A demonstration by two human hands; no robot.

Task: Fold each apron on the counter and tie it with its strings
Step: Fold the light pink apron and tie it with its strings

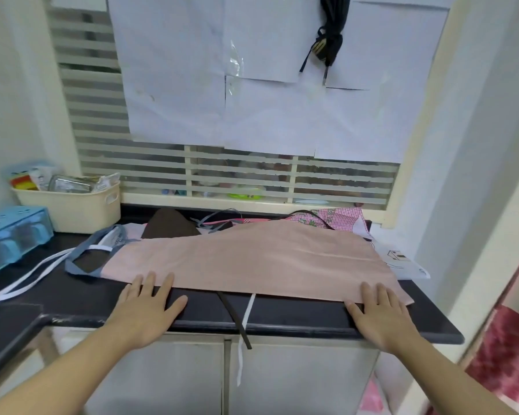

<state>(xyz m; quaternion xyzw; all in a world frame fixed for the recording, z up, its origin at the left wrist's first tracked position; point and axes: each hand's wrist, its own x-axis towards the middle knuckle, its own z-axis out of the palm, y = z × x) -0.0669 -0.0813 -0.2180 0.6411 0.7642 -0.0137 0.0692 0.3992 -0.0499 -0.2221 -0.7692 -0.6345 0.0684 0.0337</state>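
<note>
Both hands, left hand point(149, 307) and right hand point(378, 313), lie flat with fingers spread on the black table point(297, 313), fingertips touching the near edge of a folded pink apron point(252, 256) stretched between them below a slatted window point(240, 175).

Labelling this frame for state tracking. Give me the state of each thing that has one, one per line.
pink apron: folded lengthwise into a long band, flat on the counter, not tied
left hand: open, flat at the apron's near edge
right hand: open, flat at the apron's near edge
black strap: loose, hanging over the counter's front
white strap: loose, hanging over the front
other aprons: unfolded, heaped behind
cream basket: full
</note>
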